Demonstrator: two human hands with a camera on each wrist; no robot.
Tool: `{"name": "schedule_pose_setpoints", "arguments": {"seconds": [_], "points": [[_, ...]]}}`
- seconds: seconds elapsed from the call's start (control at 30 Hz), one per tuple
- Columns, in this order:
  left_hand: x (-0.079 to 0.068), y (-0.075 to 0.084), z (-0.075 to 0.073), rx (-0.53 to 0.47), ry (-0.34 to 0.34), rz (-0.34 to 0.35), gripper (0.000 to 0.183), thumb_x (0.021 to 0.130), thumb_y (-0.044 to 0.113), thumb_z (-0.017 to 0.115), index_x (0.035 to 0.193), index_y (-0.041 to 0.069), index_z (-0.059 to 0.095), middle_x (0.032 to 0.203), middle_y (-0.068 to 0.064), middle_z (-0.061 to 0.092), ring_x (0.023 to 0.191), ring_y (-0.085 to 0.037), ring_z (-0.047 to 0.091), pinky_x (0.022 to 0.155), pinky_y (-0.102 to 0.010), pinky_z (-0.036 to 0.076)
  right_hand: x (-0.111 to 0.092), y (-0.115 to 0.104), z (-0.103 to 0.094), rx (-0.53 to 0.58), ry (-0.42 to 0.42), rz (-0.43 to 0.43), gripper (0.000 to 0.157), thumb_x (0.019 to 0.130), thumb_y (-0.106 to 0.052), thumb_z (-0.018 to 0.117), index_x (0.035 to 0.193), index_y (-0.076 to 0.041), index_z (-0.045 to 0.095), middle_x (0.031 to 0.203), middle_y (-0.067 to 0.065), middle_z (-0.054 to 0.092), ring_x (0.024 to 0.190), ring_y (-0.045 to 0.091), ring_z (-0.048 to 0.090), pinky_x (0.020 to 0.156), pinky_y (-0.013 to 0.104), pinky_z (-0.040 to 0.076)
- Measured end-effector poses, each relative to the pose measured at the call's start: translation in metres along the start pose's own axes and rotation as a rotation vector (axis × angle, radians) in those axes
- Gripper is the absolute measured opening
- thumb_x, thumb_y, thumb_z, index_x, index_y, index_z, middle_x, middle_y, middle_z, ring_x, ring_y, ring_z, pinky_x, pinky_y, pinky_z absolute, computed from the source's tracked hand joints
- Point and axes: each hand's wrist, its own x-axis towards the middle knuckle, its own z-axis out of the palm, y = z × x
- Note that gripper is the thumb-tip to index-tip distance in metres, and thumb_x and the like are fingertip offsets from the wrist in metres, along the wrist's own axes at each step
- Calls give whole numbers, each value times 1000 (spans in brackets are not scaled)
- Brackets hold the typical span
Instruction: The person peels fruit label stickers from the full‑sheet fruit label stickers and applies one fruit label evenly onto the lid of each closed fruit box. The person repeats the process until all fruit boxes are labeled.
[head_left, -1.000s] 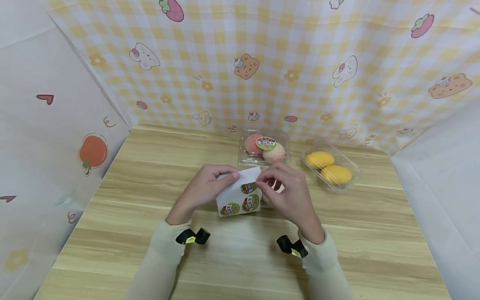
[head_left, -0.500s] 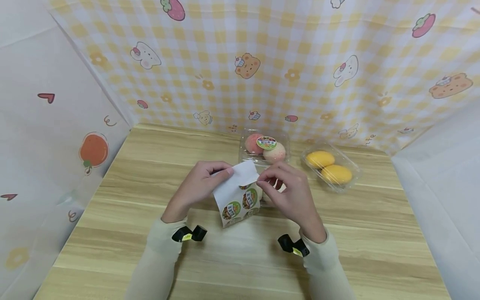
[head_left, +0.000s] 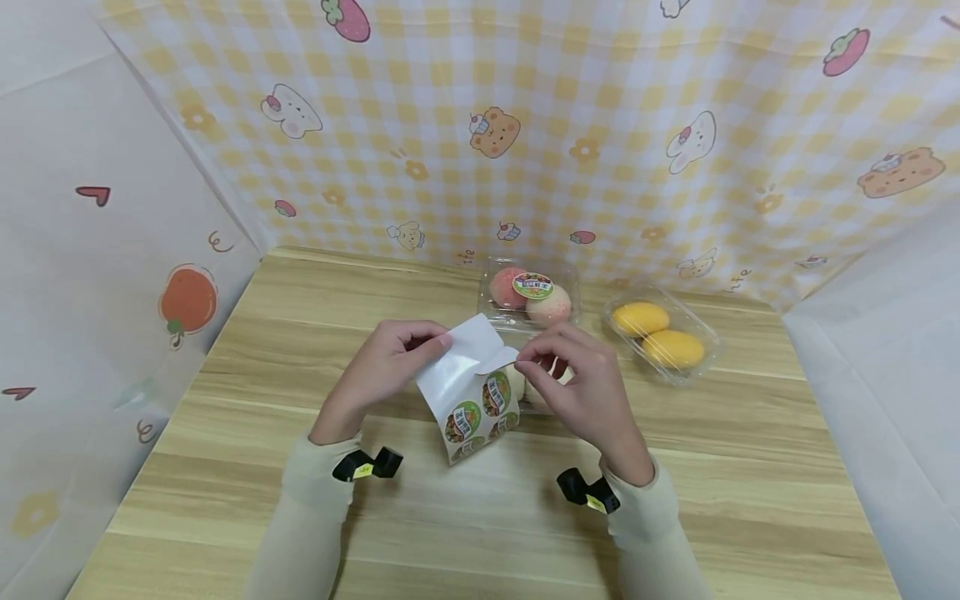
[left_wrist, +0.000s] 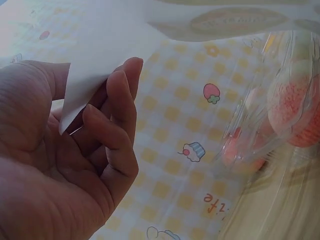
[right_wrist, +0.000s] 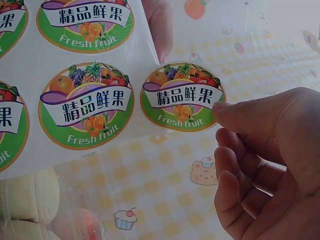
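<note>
My left hand (head_left: 378,367) pinches the upper left edge of a white sticker sheet (head_left: 459,358) between thumb and fingers. Oval green "Fresh fruit" stickers (head_left: 496,394) line its lower part, which curls downward. Between the thumb and forefinger of my right hand (head_left: 585,375) is the edge of one oval sticker (right_wrist: 184,97). That sticker stands out past the sheet's edge, most of it lifted off, its white back facing up in the head view. Below the hands, partly hidden, sits a clear box with pale round fruits (right_wrist: 34,197).
Behind the hands stands a clear box (head_left: 491,271) holding two pinkish peaches, a similar oval sticker on its lid. To the right lies another clear box (head_left: 637,287) with two yellow mangoes. The wooden table (head_left: 480,533) ends at a checked curtain (head_left: 420,100).
My left hand has drawn the sheet leftward and bent it back, so more of the oval sticker has come away. The right hand has stayed nearly in place, pinching the sticker.
</note>
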Motion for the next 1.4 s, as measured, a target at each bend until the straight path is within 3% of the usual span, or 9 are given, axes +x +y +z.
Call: {"name": "schedule_pose_setpoints", "arguments": {"seconds": [0.73,1.03,1.4], "points": [[-7,-7,-16,43,0,-36,21,108,11,67,113,-4,81,97,-11,78,80,-24,71,67,-32,61,0,1,1,-1,7,-6,20,88,7,88,94,-11,81,93,-4,73,72,11,60,62,22,51],[-9,-9,-26,88,-15,-53,20,109,11,68,112,-3,82,96,-10,78,80,-20,70,69,-29,58,0,1,1,6,7,-17,20,89,8,88,94,-10,81,93,-4,73,72,12,61,62,23,51],[-11,-25,-49,199,-2,-178,25,110,16,67,118,-2,81,104,-12,79,83,-21,71,74,-30,57,2,4,-4,9,23,-38,19,89,9,86,95,-8,80,93,-1,74,72,13,61,64,20,51]]}}
